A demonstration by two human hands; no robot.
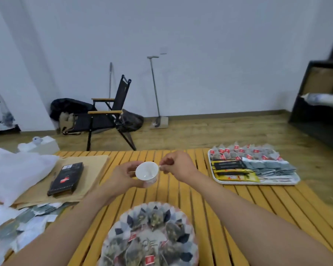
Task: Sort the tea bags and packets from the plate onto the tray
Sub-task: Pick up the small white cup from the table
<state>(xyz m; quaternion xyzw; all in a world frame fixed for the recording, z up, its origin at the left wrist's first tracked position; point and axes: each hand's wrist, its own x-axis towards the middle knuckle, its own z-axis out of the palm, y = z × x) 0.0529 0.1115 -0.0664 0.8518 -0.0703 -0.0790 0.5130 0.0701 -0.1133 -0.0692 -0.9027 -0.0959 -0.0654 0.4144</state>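
Note:
A patterned plate [178, 215] at the near edge of the table holds several pyramid tea bags [152, 246] with red tags. The white tray [258, 182] at the right carries rows of red-tagged tea bags [244, 152], black and yellow packets [233, 170] and grey sachets [277, 167]. Above the middle of the table my left hand [121, 176] grips a white cup [147, 172], tilted with its mouth toward me. My right hand [176, 165] pinches something small and thin at the cup's right rim; what it is cannot be made out.
A black box [66, 178] lies on brown paper [96, 164] at the left, beside white plastic wrapping [15, 169]. Torn grey sachet wrappers [27, 221] litter the near left. A folding chair [108, 116] stands on the floor beyond the slatted yellow table [190, 192].

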